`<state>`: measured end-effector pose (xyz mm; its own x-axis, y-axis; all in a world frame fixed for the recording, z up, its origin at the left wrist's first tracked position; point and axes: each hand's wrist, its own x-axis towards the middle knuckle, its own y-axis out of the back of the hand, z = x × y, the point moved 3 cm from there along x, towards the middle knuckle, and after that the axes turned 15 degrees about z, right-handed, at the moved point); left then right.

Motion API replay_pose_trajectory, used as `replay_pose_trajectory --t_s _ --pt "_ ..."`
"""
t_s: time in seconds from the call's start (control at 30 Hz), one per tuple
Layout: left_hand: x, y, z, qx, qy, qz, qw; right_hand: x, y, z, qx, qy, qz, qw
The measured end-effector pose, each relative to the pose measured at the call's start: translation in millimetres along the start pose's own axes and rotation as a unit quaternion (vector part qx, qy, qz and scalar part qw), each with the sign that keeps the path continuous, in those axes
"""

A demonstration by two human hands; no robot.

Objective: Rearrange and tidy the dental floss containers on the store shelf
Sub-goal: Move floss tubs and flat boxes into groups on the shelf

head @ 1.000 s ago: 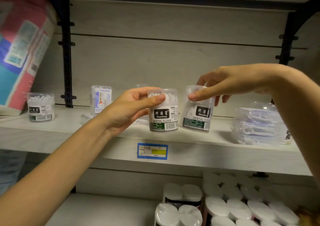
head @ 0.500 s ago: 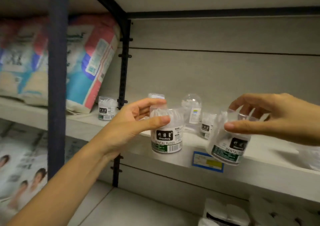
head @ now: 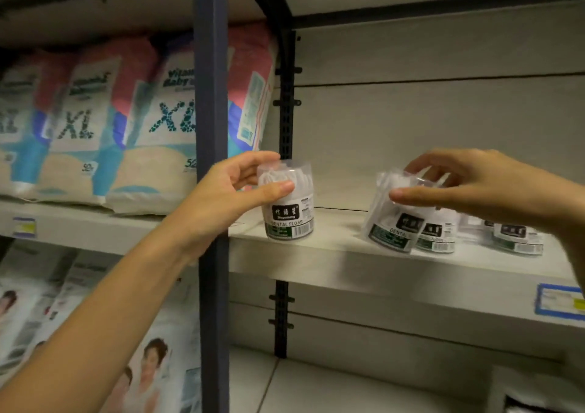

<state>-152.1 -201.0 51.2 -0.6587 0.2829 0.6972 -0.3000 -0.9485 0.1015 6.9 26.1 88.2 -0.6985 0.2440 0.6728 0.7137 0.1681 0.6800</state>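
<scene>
My left hand grips a clear round dental floss container with a black and green label, upright at the left end of the pale shelf, its base at the shelf surface. My right hand holds a second floss container by its top, tilted, its lower edge near the shelf's front. Behind it stand more floss containers, and some lie further right, partly hidden by my right wrist.
A dark blue upright post stands just left of the floss shelf. Left of it, XL diaper packs fill a shelf. A blue price tag sits on the shelf's front edge at right. Packs with printed faces are below left.
The view has swung left and both hands moved left along the shelf with their containers. The left container has come down to the shelf's left end; the right one is lower and tilted.
</scene>
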Motion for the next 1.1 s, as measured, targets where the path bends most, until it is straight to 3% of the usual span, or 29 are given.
replay_pose_trajectory --t_s 0.23,0.47,0.67,0.8,1.1 --pt "25.2 17.9 -10.5 0.011 -0.021 0.001 1.000 48.3 -48.7 -41.2 -0.058 -0.029 0.051 0.997" --pt "34.1 14.7 -13.7 0.047 -0.032 -0.004 0.998 82.5 -99.6 -29.6 -0.174 -0.070 -0.014 0.982" --pt "34.1 5.1 -23.1 0.137 -0.031 -0.032 0.990 84.4 -118.4 -29.2 -0.159 -0.073 -0.068 0.982" --pt "33.8 -11.7 -29.9 0.186 -0.017 -0.062 0.980 82.3 -112.3 -32.0 -0.107 -0.074 -0.072 0.989" --pt "39.2 -25.8 -45.6 0.249 0.032 -0.104 0.962 77.8 -112.6 -28.9 -0.129 -0.038 -0.056 0.989"
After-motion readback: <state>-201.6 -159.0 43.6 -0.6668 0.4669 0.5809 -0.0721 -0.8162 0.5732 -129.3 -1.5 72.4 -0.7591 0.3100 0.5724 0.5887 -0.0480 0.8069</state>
